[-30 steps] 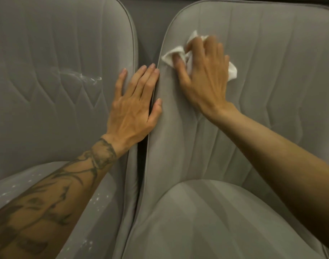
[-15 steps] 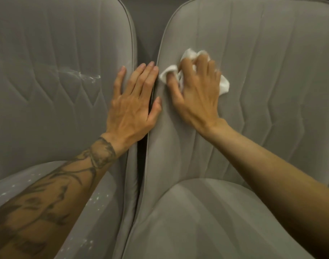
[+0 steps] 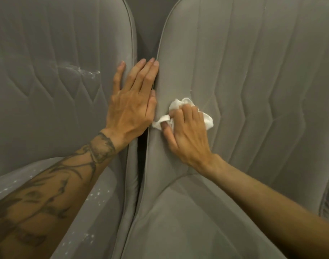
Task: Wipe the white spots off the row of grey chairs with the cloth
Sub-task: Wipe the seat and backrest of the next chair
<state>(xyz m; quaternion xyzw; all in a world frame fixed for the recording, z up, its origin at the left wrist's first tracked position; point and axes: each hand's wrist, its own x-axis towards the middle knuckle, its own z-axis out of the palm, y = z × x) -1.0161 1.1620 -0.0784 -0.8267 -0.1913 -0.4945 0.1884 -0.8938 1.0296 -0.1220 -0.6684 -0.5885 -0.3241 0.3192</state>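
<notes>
Grey chairs (image 3: 253, 90) (left one spotted) — L hand (image 3: 131, 101) flat, R hand (image 3: 188, 131) grips cloth (image 3: 176, 104).

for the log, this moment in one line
right hand: cloth on right chair; left hand: flat on left chair; spots: left chair

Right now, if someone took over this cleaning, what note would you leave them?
Left hand lies flat on the left chair's back edge, holding nothing.
Right hand grips the white cloth, pressed low on the right chair's back near its inner edge.
Done: right chair looks almost clean.
Left to do: the white smear on the left chair's back and the spots on its seat.
</notes>
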